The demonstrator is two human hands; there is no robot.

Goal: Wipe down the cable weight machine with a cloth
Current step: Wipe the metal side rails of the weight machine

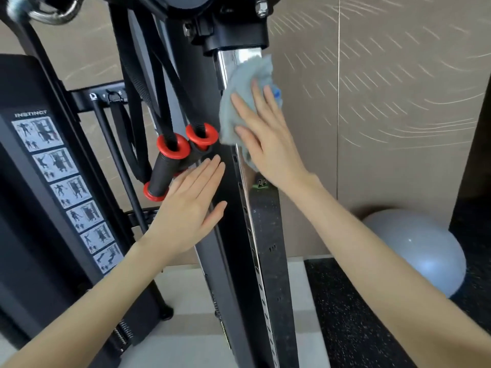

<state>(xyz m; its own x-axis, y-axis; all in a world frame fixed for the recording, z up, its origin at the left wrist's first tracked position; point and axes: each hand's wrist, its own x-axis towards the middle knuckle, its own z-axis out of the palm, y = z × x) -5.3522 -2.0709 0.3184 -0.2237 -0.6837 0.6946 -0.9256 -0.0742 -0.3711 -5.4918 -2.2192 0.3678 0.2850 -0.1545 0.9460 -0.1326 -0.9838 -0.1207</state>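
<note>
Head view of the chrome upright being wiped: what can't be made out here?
- Chrome upright: stretch under the grey-blue cloth and right hand hidden.
- Small blue object: mostly behind cloth, unidentifiable.
- Black-and-white exercise chart: figures too small.
- Upright's lower numbers: blurred.
- Left hand: palm contact unseen.

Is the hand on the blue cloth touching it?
Touching. The head view shows the right hand laid flat on the cloth, palm and fingers pressing it against the shiny rail.

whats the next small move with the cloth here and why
Probably slide the right hand down the chrome rail, palm flat on the cloth. The cloth sits near the rail's top under the black carriage, so most of the rail lies below it. The left hand rests open on the black column.
</note>
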